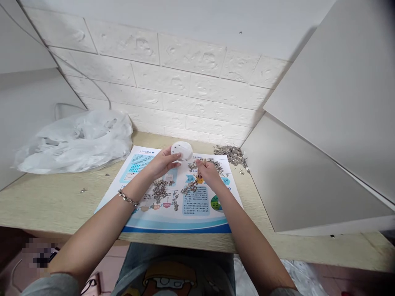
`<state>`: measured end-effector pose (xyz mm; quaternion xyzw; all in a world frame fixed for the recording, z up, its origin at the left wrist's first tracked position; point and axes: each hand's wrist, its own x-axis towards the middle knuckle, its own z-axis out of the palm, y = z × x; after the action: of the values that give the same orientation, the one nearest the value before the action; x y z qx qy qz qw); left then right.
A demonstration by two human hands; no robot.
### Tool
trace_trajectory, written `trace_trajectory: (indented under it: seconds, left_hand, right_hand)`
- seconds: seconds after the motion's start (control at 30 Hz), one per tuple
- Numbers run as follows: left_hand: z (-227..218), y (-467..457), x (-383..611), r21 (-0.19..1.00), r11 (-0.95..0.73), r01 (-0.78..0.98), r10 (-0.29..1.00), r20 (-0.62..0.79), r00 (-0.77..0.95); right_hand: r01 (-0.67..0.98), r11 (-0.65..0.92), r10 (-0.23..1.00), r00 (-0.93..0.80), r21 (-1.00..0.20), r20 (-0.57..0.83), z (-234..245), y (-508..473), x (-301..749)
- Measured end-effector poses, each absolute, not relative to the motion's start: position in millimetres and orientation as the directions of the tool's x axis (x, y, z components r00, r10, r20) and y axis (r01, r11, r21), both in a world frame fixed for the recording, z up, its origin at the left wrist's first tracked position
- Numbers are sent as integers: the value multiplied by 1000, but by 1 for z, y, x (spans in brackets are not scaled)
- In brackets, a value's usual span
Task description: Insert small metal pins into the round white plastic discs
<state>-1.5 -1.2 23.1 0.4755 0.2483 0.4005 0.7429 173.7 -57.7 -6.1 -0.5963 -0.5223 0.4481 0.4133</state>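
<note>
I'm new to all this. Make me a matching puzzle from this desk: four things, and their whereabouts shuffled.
1. Disc
2. Bag
3. Bracelet
4. Sheet

A. Around the left wrist
B. Lying beneath small metal parts
C. Held in the left hand
D. On the desk, left of the sheet

Pairs: 1-C, 2-D, 3-A, 4-B

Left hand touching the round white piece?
Touching: the head view shows the left hand holding the round white piece, its thumb overlapping the edge.
</note>
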Motion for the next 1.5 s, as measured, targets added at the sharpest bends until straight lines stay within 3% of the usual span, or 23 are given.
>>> trace_trajectory:
  seconds: [0.13,0.23,0.4,0.53,0.7,0.83,0.9,1.07,1.23,1.5]
  left_hand:
    - [28,6,-10,861,190,-472,890,51,452]
    - [29,10,-14,822,194,-535,903,63,424]
    - [29,15,-14,740,262,-620,946,-69,318]
    - [33,20,-18,697,311,-647,949,-186,256]
    - [36,21,-21,684,275,-675,960,-159,230]
    - [34,20,-17,713,189,-675,981,-107,162]
    - [31,20,-15,732,149,-665,989,-118,91]
    - [24,24,-13,785,80,-615,985,-156,-71]
    - [17,24,-11,863,69,-500,994,-104,-42]
    - [16,21,-8,877,111,-467,990,-140,-28]
  right_hand:
    - [400,5,999,41,-917,24,-2,-63,170]
    - [572,75,995,-98,-816,23,3,-72,166]
    - [802,193,974,-226,-566,12,5,-78,163]
    - [867,115,984,-165,-485,-61,7,-75,172]
    - [864,7,985,-93,-503,-145,16,-72,192]
    - [906,-86,994,52,-415,-93,22,-72,206]
    - [900,-97,994,68,-425,-82,23,-72,210]
    - [856,-81,987,-1,-510,-159,20,-70,213]
    - [826,-48,981,-67,-562,-182,16,-69,204]
    - [811,38,976,-157,-583,-154,9,-69,192]
